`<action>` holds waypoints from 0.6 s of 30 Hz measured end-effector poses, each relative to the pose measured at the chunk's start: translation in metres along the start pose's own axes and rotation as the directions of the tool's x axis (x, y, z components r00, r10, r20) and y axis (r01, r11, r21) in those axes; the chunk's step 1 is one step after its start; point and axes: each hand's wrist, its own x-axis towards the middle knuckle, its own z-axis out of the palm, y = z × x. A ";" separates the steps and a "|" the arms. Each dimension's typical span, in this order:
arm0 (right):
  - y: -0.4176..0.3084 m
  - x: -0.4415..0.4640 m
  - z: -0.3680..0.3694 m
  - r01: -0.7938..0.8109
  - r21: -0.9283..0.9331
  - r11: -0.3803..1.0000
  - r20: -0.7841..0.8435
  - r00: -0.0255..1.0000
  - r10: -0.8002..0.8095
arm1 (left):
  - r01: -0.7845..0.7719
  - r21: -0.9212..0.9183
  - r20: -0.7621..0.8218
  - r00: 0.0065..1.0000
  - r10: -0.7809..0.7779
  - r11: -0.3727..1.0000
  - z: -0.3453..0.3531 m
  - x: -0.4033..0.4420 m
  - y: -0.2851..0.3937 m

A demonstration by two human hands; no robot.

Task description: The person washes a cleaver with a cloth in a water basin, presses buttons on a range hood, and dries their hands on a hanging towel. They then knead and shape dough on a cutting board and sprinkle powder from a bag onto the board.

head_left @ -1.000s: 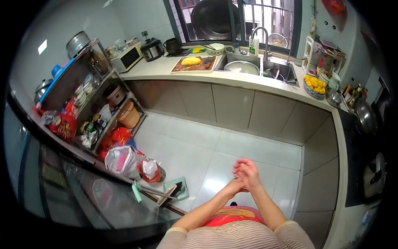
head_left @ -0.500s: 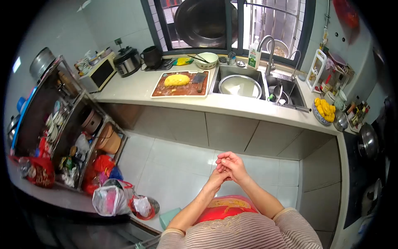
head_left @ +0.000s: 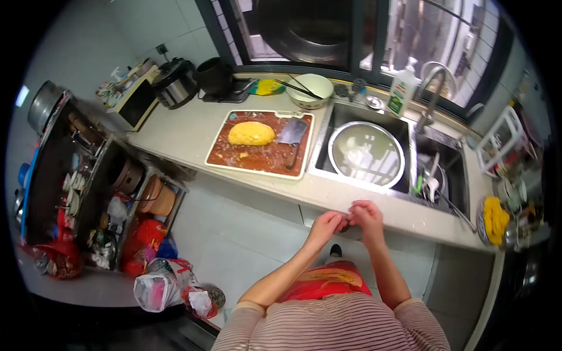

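Observation:
My left hand (head_left: 326, 227) and my right hand (head_left: 367, 217) meet fingertip to fingertip in front of the counter edge, below the sink. Both have curled fingers; whether anything small is between them cannot be made out. Beyond them, a yellow dough lump (head_left: 252, 134) lies on a brown board (head_left: 234, 165) with a pale rim. A cleaver (head_left: 292, 136) rests on the board to the right of the dough. To the right, a large metal basin (head_left: 367, 155) with cloudy liquid sits in the left sink bowl.
Behind the board are a bowl with chopsticks (head_left: 309, 93), a dark pot (head_left: 215, 77) and a cooker (head_left: 174, 83). A soap bottle (head_left: 403, 88) and faucet (head_left: 432, 99) stand behind the sink. Yellow pieces (head_left: 496, 220) are at right. Shelves (head_left: 108, 169) and bags (head_left: 158, 286) are at left.
The view has moved closer to the counter, so the board and sink look larger. My hands, earlier overlapping over the floor, now meet at the fingertips near the counter edge.

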 end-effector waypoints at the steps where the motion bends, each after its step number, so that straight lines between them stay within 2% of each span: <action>1: -0.018 0.020 -0.003 0.044 -0.027 0.999 -0.023 0.999 -0.045 | -0.085 0.051 -0.060 0.994 0.088 0.995 0.006 0.023 0.011; 3: -0.042 0.060 -0.014 0.153 -0.021 0.988 -0.031 0.988 -0.154 | -0.246 0.168 -0.151 0.951 0.271 0.955 0.016 0.071 0.030; 5: -0.049 0.104 -0.029 0.214 -0.033 0.976 -0.048 0.975 -0.215 | -0.194 0.364 -0.155 0.952 0.265 0.911 0.029 0.096 0.071; 6: -0.050 0.123 -0.032 0.174 -0.041 0.984 -0.074 0.982 -0.177 | -0.218 0.647 -0.095 0.927 0.362 0.731 0.027 0.120 0.064; 9: -0.034 0.167 -0.042 0.027 -0.144 0.989 -0.140 0.989 -0.047 | -0.256 0.766 -0.030 0.902 0.430 0.590 0.015 0.150 0.040; 10: -0.027 0.175 -0.041 0.011 -0.153 0.988 -0.125 0.992 -0.031 | -0.260 0.752 -0.052 0.892 0.448 0.606 0.007 0.152 0.040; 13: -0.002 0.181 -0.030 -0.039 -0.208 0.977 -0.064 0.998 0.027 | -0.117 0.684 -0.228 0.904 0.362 0.720 -0.042 0.155 0.048; 15: 0.014 0.184 -0.009 -0.063 -0.291 0.955 0.021 0.997 0.072 | -0.139 0.777 -0.304 0.771 0.559 0.614 -0.092 0.163 0.055; 16: 0.015 0.187 0.007 -0.069 -0.315 0.947 0.080 0.992 0.099 | -0.139 0.789 -0.332 0.722 0.607 0.598 -0.116 0.164 0.069; 18: 0.015 0.194 0.044 0.039 -0.392 0.919 0.178 0.983 0.034 | -0.102 0.818 -0.401 0.606 0.687 0.567 -0.172 0.171 0.090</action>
